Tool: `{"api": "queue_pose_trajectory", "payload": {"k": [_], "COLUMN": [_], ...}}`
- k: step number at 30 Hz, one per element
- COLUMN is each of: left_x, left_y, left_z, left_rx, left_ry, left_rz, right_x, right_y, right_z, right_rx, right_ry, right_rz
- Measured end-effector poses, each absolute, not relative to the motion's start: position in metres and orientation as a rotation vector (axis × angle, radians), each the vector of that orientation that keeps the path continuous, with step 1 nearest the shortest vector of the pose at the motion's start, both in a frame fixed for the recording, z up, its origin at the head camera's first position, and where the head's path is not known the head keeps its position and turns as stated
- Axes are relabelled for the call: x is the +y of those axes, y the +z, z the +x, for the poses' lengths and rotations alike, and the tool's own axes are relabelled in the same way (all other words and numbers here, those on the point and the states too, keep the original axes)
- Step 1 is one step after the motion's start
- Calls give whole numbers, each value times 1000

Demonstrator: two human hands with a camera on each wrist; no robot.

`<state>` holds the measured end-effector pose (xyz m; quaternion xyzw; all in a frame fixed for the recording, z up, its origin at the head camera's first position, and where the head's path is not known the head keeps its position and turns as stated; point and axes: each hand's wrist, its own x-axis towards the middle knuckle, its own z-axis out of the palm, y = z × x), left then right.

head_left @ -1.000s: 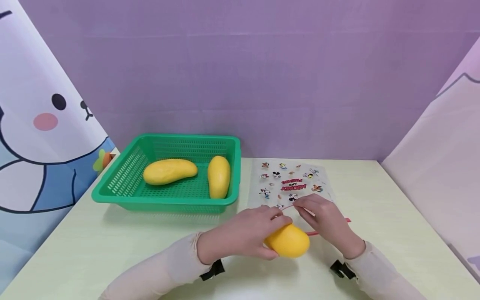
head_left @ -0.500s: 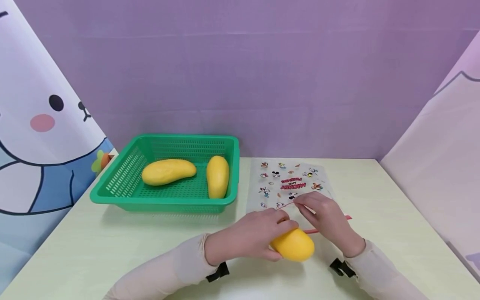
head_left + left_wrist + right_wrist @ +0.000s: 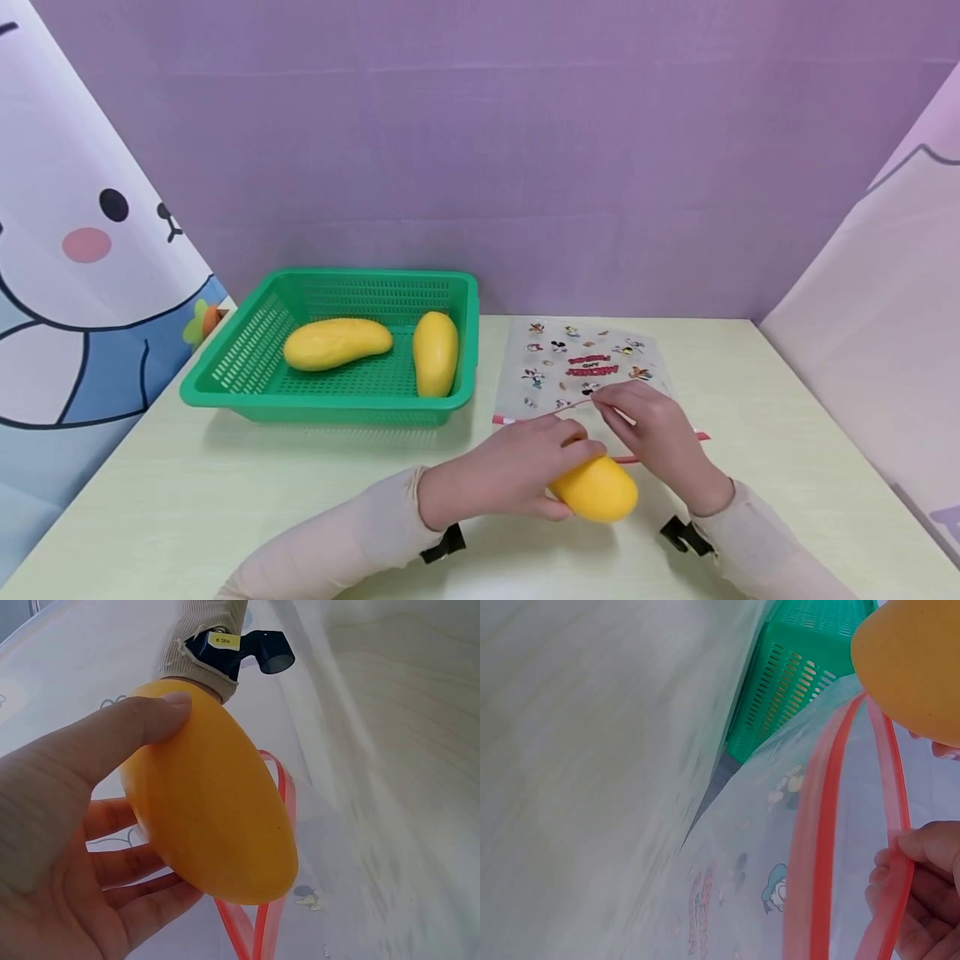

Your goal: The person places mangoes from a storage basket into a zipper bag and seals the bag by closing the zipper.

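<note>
My left hand point(image 3: 510, 468) grips a yellow mango point(image 3: 602, 490), thumb on one side and fingers on the other. The mango is over the front edge of a clear zip bag point(image 3: 525, 367) printed with cartoon figures. With thumb and fingertips my right hand point(image 3: 654, 435) pinches the upper red zip strip point(image 3: 896, 776) and lifts it off the lower strip point(image 3: 825, 825). In the right wrist view the bag's mouth gapes, and the mango point(image 3: 919, 667) overlaps one end of it. The left wrist view has the mango point(image 3: 214, 802) in front of the red strips.
A green plastic basket point(image 3: 315, 407) stands to the left behind my left hand. Inside lie two more mangoes, one lengthwise point(image 3: 337, 343) and one upright in view point(image 3: 435, 354). A purple cloth backdrop point(image 3: 480, 158) rises behind the pale table point(image 3: 300, 492).
My left hand has moved the mango rightward, closer to my right hand. The bag has shifted slightly right, and its red left corner now shows. My right hand keeps its pinch on the strip.
</note>
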<state>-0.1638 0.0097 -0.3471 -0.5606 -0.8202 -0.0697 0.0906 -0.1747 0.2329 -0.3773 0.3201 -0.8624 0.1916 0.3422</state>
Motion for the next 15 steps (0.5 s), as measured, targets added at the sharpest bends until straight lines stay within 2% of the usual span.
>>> {"api": "queue_pose_trajectory", "payload": {"k": [15], "left_x": [16], "left_y": [-348], "left_z": [-166], "left_rx": [-2437], "left_ry": [-214], "left_rz": [-1665], "right_x": [233], "right_y": [-379], "right_z": [-177], "right_rx": [-2236], "right_ry": [514], "right_rz": [815]}}
